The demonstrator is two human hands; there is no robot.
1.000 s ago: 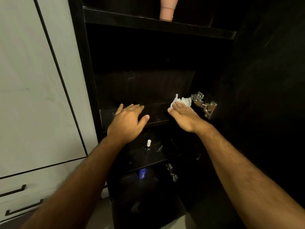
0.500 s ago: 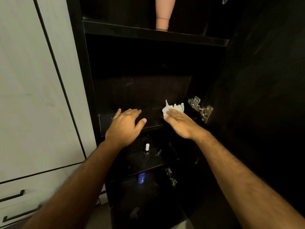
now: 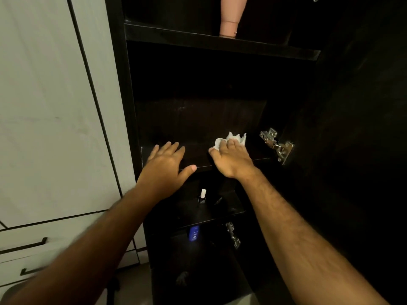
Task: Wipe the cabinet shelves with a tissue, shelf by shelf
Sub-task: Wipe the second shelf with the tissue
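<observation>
Shelf work first: you are on the middle shelf of the dark cabinet, so finish this board before you drop to the next one. Your left hand lies flat near the shelf's left front corner, fingers straight and a little spread, holding nothing; use it only as a brace and keep it off any stretch you judge already wiped. Lift it when the wiping reaches that corner, or a patch under the palm will likely be missed.

Your right hand sits toward the right half of the shelf with its fingers laid over the tissue, pressing it down onto the board. Whether the thumb also pinches the paper I cannot tell. Keep the pressure even and draw the strokes along the board toward the front edge, so dust comes out rather than into the back corner. Near the right end, mind the metal hinge; thin paper would probably snag and tear there.

As for the tissue, it is white, crumpled and bunched, with ragged edges poking out beyond your fingertips. Refold it to a fresh face if it looks grey. On the lower shelf stands a small bottle with a white cap; you will probably need to move it.
</observation>
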